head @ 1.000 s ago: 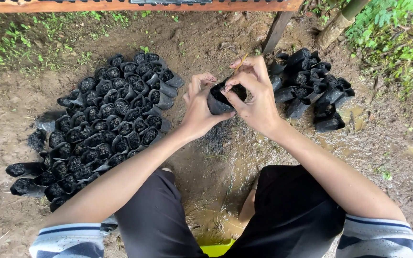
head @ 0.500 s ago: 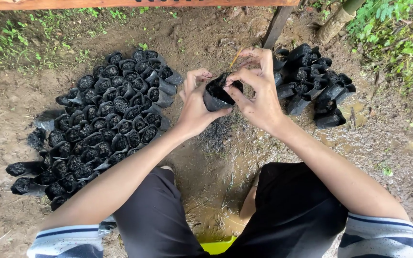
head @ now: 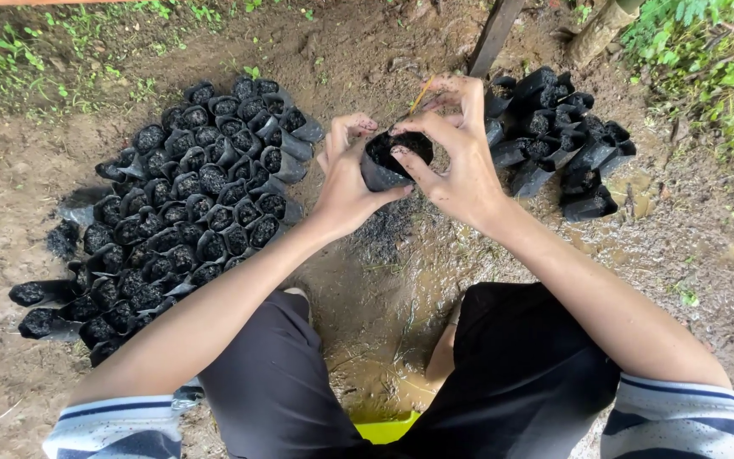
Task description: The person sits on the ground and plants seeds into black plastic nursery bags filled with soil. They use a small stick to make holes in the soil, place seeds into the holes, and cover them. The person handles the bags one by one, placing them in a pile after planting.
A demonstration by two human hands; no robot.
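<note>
Starting at the far left, we see a big cluster of filled black nursery bags packed shoulder to shoulder on the bare dirt ground, most upright with dark soil showing at their mouths, which we judge keeps them propping one another up; a few at the lower left edge lie tipped on their sides, since nothing leans against them there. Moving toward the middle, our left hand wraps around the side of a single small black bag, thumb toward us and fingers curled round the far wall, holding it raised above the muddy patch between our knees so that its open top faces us. Our right hand comes at the same bag from the other side: its thumb and fingers pinch at the rim and press on the soil in the mouth, while a thin yellowish stick juts up from between the upper fingers, kept ready without being put down. Further right, a smaller heap of black bags sits looser, several leaning or fallen. A slanted wooden post rises behind it, with green weeds at the far right.
</note>
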